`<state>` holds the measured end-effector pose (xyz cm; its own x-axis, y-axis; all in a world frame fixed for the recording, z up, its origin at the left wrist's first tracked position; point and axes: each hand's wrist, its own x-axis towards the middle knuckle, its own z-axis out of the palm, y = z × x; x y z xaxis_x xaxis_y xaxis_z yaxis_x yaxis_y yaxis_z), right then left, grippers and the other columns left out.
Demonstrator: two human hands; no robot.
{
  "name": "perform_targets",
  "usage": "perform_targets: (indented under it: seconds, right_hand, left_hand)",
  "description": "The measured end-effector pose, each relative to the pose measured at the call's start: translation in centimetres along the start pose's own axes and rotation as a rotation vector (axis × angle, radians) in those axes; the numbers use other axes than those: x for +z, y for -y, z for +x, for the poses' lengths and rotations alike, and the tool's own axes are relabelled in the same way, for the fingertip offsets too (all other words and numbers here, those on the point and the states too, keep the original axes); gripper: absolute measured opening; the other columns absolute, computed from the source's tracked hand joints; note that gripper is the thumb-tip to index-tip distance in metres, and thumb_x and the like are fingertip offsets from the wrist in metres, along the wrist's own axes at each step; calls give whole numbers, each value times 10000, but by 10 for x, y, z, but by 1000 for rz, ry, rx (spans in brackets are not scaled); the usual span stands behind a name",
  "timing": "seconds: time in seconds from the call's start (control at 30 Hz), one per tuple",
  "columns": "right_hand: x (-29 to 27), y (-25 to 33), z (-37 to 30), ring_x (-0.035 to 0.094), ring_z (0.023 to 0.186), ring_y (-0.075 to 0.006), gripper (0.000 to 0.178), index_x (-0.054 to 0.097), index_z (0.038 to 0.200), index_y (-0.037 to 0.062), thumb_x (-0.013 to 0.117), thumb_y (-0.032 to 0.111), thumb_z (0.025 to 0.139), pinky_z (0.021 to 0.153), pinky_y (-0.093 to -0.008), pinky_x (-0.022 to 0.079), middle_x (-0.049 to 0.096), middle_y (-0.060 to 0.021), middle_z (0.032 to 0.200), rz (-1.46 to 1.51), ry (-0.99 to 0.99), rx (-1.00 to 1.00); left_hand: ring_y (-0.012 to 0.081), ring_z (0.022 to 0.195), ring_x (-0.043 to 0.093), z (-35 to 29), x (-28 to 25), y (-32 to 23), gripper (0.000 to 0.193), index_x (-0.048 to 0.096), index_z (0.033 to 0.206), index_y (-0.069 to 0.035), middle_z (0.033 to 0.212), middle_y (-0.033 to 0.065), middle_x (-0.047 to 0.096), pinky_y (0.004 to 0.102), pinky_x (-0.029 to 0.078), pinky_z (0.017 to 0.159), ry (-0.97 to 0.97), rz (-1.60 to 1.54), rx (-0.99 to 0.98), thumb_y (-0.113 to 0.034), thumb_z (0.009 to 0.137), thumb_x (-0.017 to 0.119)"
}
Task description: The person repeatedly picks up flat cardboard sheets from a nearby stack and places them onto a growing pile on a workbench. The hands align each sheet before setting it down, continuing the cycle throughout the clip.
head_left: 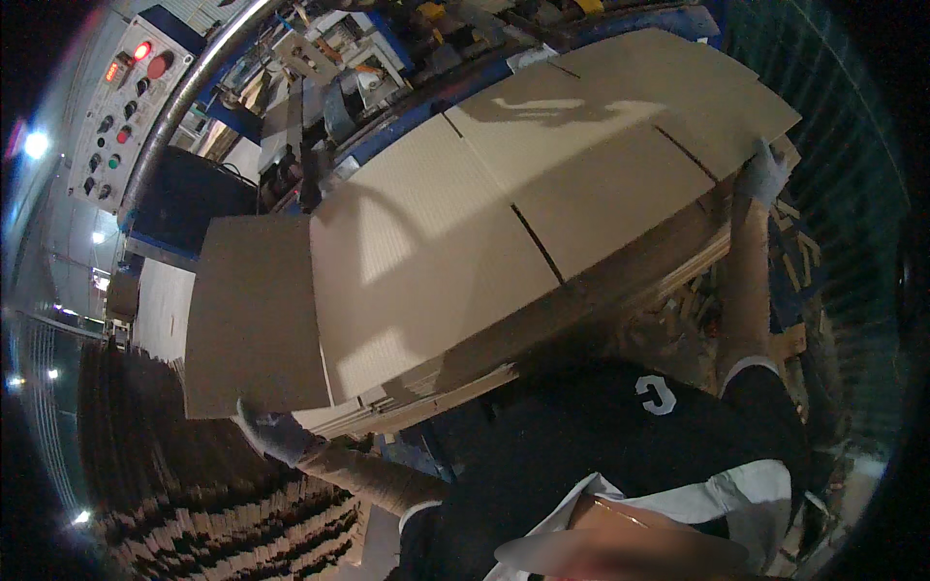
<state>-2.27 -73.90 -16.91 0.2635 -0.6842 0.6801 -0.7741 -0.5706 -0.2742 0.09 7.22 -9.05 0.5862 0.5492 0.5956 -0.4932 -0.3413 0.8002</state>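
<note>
A large flat cardboard sheet [436,261] with dark slots and crease lines spans the middle of the view, over a stack of similar sheets [678,257]. Its narrow left panel [254,310] looks darker than the rest. My left hand [276,436], in a light glove, grips the near left corner of that panel, with most fingers hidden. At the far right end, my gloved right hand [763,176] is closed on the sheet's edge. Both arms are spread wide, and shadows fall across the board.
Behind the sheet runs a machine with a blue frame [387,126]. A control panel [126,116] with lit red lamps and buttons stands at upper left, beside a curved metal rail [184,97]. Tall piles of cardboard [194,465] fill the lower left. Cardboard scraps [799,257] lie at right.
</note>
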Motion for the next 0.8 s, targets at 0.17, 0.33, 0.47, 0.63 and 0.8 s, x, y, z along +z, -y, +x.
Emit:
perform_targets:
  seconds: [0.17,0.33,0.47,0.63,0.8]
  right_hand:
    - [-87,29,13,598,991,-231,379,558,1218,-4,596,168,883,869,-329,466,629,-128,1141,1107,165,179]
    - [-167,35,-86,599,1071,-307,337,637,1138,60,609,77,802,921,-410,462,626,-131,1182,322,380,-439]
    - [-161,49,-124,523,1200,-320,350,656,1122,137,591,83,783,1028,-468,385,603,-91,1240,667,759,-1135]
    - [-141,76,-112,502,1214,-316,371,631,1159,157,626,159,788,1059,-464,352,597,-85,1243,655,737,-1327]
    - [-111,98,-99,465,1247,-323,447,602,1197,133,671,263,774,1063,-473,339,551,-113,1295,621,763,-1390]
  left_hand:
    - [258,1104,549,-14,31,-25,338,563,1172,58,1212,164,579,368,464,936,211,216,70,-66,862,617]
    - [302,1090,579,-89,60,-56,340,598,1160,36,1213,195,591,400,477,928,349,343,61,-202,918,584]
    - [381,1187,524,-130,102,-58,423,599,1203,-33,1287,197,551,479,388,1035,840,448,451,-117,789,623]
    - [371,1258,444,-125,131,-48,562,525,1295,-133,1368,132,483,504,325,1079,1348,701,659,-108,739,602]
    - [339,1220,489,-104,148,-27,493,531,1281,-140,1349,127,497,498,353,1059,1328,722,797,-130,789,560]
